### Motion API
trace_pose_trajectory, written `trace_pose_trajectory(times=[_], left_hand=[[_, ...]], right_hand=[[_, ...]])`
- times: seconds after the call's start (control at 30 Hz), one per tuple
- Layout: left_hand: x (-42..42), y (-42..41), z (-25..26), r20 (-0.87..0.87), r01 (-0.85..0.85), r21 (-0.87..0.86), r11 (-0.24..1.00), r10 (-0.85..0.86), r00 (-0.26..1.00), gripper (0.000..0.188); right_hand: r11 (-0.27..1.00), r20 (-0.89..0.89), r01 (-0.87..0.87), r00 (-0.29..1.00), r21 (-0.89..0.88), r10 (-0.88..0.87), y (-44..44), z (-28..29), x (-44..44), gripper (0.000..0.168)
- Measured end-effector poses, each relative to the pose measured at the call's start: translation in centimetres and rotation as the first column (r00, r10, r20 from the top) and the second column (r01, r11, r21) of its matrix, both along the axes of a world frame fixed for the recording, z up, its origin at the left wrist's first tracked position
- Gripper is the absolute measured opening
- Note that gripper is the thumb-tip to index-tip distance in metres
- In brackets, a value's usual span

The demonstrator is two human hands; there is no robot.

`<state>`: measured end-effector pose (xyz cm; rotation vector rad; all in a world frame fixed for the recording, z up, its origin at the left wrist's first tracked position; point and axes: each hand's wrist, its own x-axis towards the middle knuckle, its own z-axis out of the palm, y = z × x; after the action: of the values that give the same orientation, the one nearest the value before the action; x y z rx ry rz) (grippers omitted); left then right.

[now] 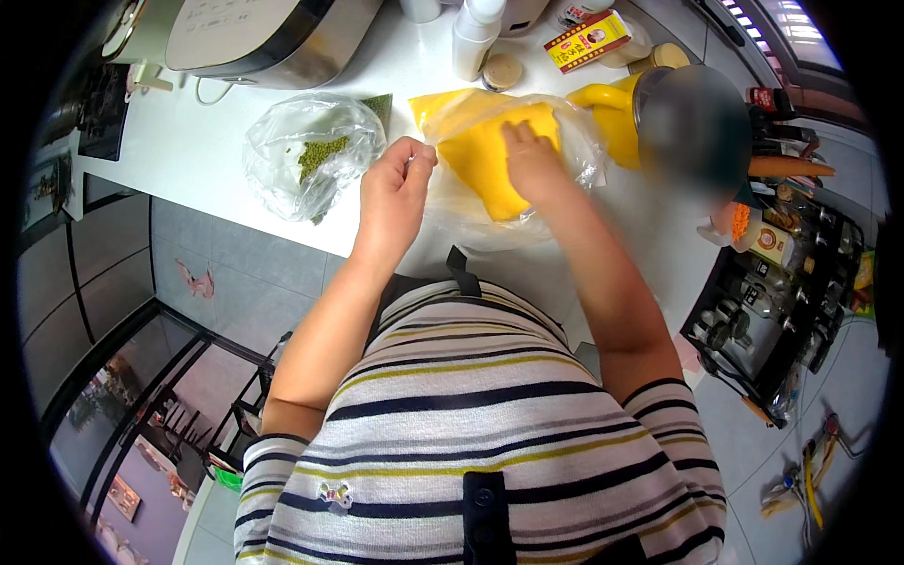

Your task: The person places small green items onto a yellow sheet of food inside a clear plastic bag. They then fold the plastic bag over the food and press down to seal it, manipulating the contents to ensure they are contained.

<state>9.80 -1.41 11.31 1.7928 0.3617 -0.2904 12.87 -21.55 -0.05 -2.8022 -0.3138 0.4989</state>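
A folded yellow cloth or sheet (487, 169) lies partly under a clear plastic bag (583, 145) on the white counter. My left hand (402, 183) pinches the left edge of this bag between thumb and fingers. My right hand (533, 162) rests over the yellow material with its fingers a little apart; it is slightly blurred, and its palm side is hidden. Left of my left hand sits another clear plastic bag (272, 166) with green beans (321, 155) in it, probably mung beans. A yellow pot or jug with a handle (618, 131) stands right of the cloth.
A rice cooker (282, 49) stands at the back left. Behind the cloth are a white bottle (474, 39), a round-lidded jar (502, 72) and a yellow box (587, 41). A black rack (766, 318) with jars stands at the right. The counter's front edge (247, 229) runs before me.
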Motion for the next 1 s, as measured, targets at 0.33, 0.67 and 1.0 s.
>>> trace_pose_trajectory(times=[0.33,0.67,1.0], left_hand=[[-0.1,1.0,-0.3,0.005,-0.04,0.012,0.999,0.04,0.999,0.021],[0.0,0.7,-0.2,0.034,-0.03,0.003,1.0,0.03,0.999,0.019],[-0.1,1.0,-0.9,0.096,-0.02,0.025,0.999,0.018,0.995,0.023]], right_hand=[[0.87,-0.424,-0.466,0.763,0.164,0.489,0.6,3.0,-3.3,0.026],[0.964,0.113,0.107,0.984,0.244,-0.138,-0.1,-1.4,3.2,0.015],[0.929,0.073,0.172,0.976,0.326,-0.206,-0.9,-0.7,2.3,0.01]])
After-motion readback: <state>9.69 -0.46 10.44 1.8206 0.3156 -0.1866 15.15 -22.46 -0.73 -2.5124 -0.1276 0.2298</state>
